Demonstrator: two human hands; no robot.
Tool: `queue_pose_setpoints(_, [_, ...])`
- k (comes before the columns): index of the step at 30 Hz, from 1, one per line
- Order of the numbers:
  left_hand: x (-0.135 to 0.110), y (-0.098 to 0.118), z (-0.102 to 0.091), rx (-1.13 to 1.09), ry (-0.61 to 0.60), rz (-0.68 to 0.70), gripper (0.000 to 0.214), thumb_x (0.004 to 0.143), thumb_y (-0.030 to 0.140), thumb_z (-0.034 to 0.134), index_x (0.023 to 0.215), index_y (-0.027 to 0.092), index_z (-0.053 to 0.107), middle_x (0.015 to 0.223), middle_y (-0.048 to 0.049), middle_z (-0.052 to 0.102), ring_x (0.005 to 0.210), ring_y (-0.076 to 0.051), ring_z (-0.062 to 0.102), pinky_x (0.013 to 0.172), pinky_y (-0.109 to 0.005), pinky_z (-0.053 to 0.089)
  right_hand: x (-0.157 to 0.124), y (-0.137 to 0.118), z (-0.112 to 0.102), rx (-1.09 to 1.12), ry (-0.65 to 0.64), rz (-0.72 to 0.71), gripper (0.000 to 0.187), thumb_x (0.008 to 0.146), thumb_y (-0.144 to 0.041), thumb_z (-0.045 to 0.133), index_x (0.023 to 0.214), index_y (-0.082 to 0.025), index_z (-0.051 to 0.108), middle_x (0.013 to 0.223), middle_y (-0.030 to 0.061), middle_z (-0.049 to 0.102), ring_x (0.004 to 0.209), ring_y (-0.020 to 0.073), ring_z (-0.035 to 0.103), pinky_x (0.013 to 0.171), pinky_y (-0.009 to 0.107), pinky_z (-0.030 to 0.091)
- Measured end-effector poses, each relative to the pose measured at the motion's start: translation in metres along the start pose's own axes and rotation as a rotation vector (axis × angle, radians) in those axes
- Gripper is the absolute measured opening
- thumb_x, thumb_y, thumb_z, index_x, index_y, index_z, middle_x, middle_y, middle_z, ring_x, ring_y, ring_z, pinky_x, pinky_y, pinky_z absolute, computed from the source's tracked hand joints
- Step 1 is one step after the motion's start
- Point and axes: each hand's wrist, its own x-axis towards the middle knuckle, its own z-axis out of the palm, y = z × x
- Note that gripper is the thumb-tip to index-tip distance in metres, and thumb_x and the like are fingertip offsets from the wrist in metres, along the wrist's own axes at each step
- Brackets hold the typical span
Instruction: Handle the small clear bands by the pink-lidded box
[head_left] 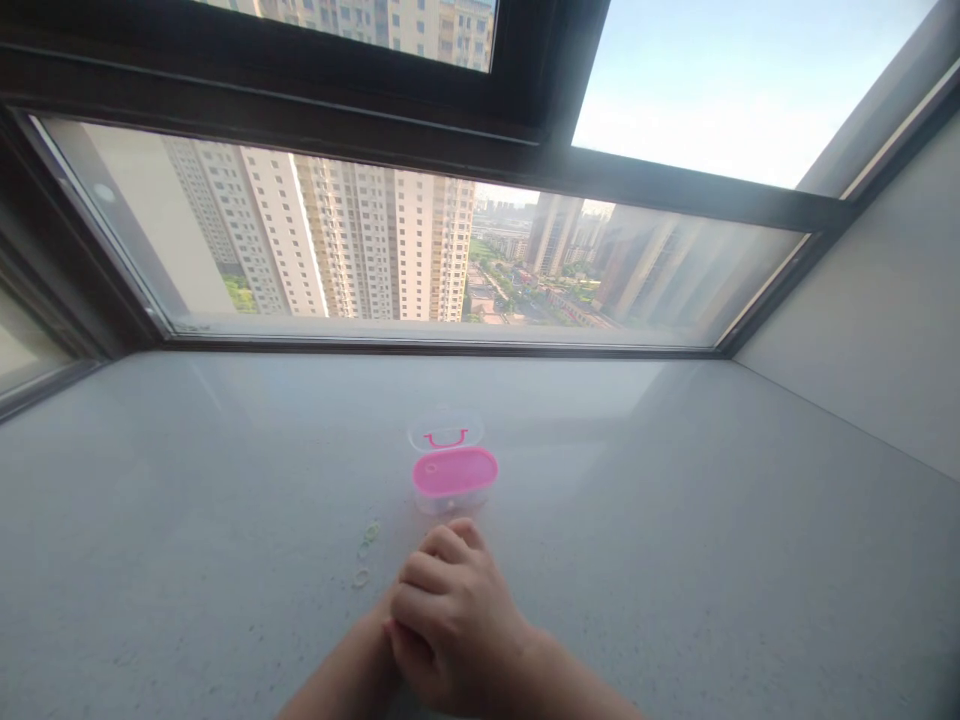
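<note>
My right hand [457, 610] is closed over my left hand and wrist [382, 625], with its fingers curled around them. Most of my left hand lies hidden underneath, so its fingers do not show. Just beyond the hands, a small clear plastic box [454, 503] stands on the pale surface. A pink oval tray [465, 472] sits in its top, and a little ring-shaped mark or piece shows at the tray's left end. Tipped back behind it is the clear lid [416, 432] with a pink handle [446, 442]. Left of my hands lie several small pale rings [361, 577], some greenish.
The pale speckled sill [675, 520] stretches out on both sides. A dark window frame [450, 347] borders its far edge, and a white wall [862, 330] closes off the right. Tall buildings [375, 240] stand outside beyond the glass.
</note>
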Motion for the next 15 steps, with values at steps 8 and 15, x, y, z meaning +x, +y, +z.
queue_pose_setpoints(8, [-0.011, 0.007, 0.004, 0.018, 0.108, -0.087, 0.024, 0.077, 0.027, 0.049, 0.054, 0.019, 0.050, 0.049, 0.0032, 0.029, 0.047, -0.012, 0.020, 0.049, -0.029, 0.013, 0.002, -0.007, 0.026, -0.084, -0.083, -0.061, 0.023, 0.081, -0.028, 0.052, 0.061, -0.021, 0.046, 0.062, 0.0002, 0.046, 0.064, 0.0150, 0.037, 0.060, 0.029, 0.028])
queue_pose_setpoints(15, [-0.004, 0.009, 0.014, -0.130, 0.053, 0.001, 0.038, 0.077, 0.021, 0.040, 0.040, 0.015, 0.034, 0.048, 0.0043, 0.025, 0.046, -0.009, 0.030, 0.051, -0.024, 0.026, 0.000, 0.013, -0.016, -0.013, -0.066, -0.023, 0.015, 0.077, -0.027, 0.053, 0.066, -0.018, 0.047, 0.068, 0.0001, 0.053, 0.073, 0.0152, 0.041, 0.067, 0.031, 0.030])
